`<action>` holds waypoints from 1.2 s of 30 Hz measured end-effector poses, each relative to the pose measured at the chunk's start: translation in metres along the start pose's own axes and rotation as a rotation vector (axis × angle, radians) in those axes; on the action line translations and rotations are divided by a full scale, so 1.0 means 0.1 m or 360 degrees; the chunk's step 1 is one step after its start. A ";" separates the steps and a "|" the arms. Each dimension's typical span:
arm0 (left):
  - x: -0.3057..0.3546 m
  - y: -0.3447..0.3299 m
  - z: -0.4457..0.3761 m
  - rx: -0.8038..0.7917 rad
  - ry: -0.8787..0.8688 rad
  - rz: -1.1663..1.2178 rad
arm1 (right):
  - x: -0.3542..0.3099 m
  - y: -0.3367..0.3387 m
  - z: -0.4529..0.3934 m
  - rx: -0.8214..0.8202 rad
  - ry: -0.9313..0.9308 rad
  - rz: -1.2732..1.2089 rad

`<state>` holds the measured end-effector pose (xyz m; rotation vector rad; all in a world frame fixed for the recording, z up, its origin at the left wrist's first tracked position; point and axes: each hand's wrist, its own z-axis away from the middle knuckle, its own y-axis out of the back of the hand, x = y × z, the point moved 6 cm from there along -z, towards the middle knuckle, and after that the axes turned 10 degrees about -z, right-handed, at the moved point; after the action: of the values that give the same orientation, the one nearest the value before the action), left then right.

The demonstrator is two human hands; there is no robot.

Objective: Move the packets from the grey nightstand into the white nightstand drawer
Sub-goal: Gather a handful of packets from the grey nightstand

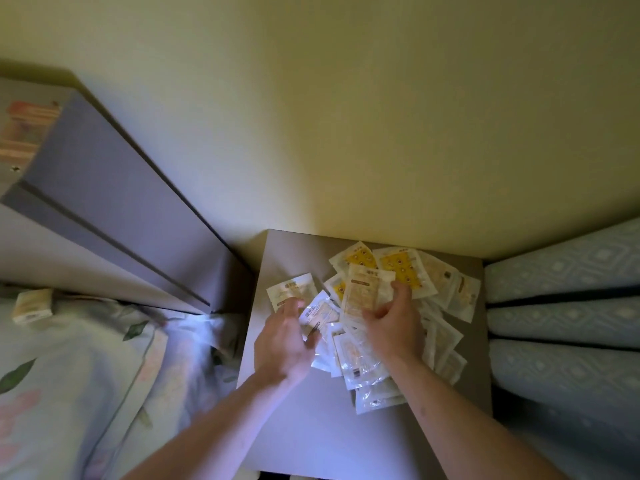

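Note:
Several white and yellow packets (401,271) lie in a loose pile on the grey nightstand (311,410) against the wall. My right hand (394,323) grips a cream packet (363,292) and holds it tilted up above the pile. My left hand (284,344) pinches a crinkled white packet (318,315) at the pile's left side. One more packet (292,294) lies flat just beyond my left fingers. The white nightstand and its drawer are not in view.
A grey headboard panel (114,209) slants along the left. A bed with floral bedding (69,375) lies at the lower left, with a small box (33,304) on it. Blue patterned cushions (568,306) stand close on the right. The wall rises behind the nightstand.

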<state>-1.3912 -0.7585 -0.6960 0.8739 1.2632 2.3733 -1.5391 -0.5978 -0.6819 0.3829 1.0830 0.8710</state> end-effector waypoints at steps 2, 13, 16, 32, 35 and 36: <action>-0.04 -0.03 -0.04 -0.0013 0.0066 0.0044 | -0.01 0.06 0.02 0.0044 0.0021 -0.0035; -0.20 0.26 0.19 -0.0134 0.0183 0.1011 | -0.11 0.05 -0.04 -0.0076 -0.0037 -0.0117; -0.30 0.41 0.29 -0.0117 0.0136 0.0930 | 0.00 0.23 0.05 -0.0139 0.0010 -0.0352; -0.16 0.14 0.03 0.0190 -0.0057 0.0217 | 0.65 0.21 0.47 -0.0037 0.0062 0.0121; -0.05 0.04 -0.09 0.0191 -0.0345 -0.0115 | 0.68 0.25 0.48 0.0007 0.0020 -0.0054; -0.03 0.01 -0.11 0.0144 -0.0389 -0.0194 | 0.68 0.26 0.49 0.0003 0.0005 -0.0101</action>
<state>-1.3964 -0.7676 -0.7014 1.0462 1.2928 2.0577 -1.4940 -0.5221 -0.6840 0.3467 1.0930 0.8145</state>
